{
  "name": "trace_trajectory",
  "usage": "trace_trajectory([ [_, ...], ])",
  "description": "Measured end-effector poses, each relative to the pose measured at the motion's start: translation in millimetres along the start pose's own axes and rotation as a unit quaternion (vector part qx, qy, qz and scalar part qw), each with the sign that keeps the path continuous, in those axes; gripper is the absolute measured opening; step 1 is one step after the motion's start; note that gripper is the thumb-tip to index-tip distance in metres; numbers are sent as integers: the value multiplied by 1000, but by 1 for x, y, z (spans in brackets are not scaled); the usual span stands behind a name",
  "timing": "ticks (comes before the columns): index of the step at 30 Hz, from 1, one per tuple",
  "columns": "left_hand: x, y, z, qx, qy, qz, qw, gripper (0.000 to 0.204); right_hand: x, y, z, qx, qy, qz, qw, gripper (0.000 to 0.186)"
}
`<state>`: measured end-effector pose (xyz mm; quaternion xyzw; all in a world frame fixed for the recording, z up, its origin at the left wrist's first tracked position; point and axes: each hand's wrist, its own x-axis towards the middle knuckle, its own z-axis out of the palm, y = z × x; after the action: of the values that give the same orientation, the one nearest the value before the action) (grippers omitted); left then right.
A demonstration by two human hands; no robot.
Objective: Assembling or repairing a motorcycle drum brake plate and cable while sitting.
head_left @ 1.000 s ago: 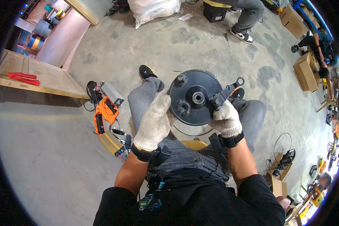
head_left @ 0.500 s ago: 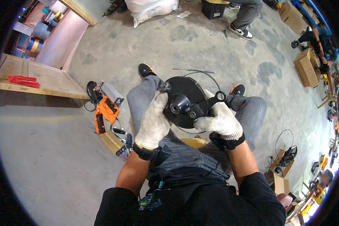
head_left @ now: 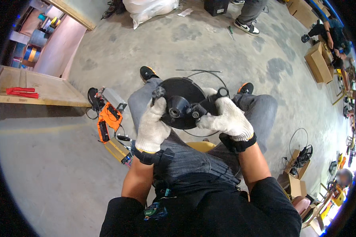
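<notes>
The person sits with both knees raised and holds a black round disc above the lap, between the 2 thighs. Both hands wear white knit gloves. The left hand grips the disc's left edge, fingers closed around the rim, thumb near a small black knob at the upper left. The right hand is closed on a black fitting just right of the disc's central hub; whether the fingertips pinch a separate small part cannot be told. A thin black wire arcs behind the disc's top edge.

On the concrete floor to the person's left lies an orange power tool, near the left knee. A wooden board carrying a red tool lies further left. Another person's shoe shows at the top.
</notes>
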<state>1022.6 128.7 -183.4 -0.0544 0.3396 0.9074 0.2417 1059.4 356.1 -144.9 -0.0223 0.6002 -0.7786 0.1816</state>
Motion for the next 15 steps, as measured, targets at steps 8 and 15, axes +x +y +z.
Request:
trace_trajectory([
  [8, -2, 13, -3, 28, 25, 74, 997, 50, 6, 24, -15, 182, 235, -64, 953, 20],
  [15, -4, 13, -4, 142, 76, 115, 980, 54, -1, 12, -12, 114, 228, -79, 964, 30],
])
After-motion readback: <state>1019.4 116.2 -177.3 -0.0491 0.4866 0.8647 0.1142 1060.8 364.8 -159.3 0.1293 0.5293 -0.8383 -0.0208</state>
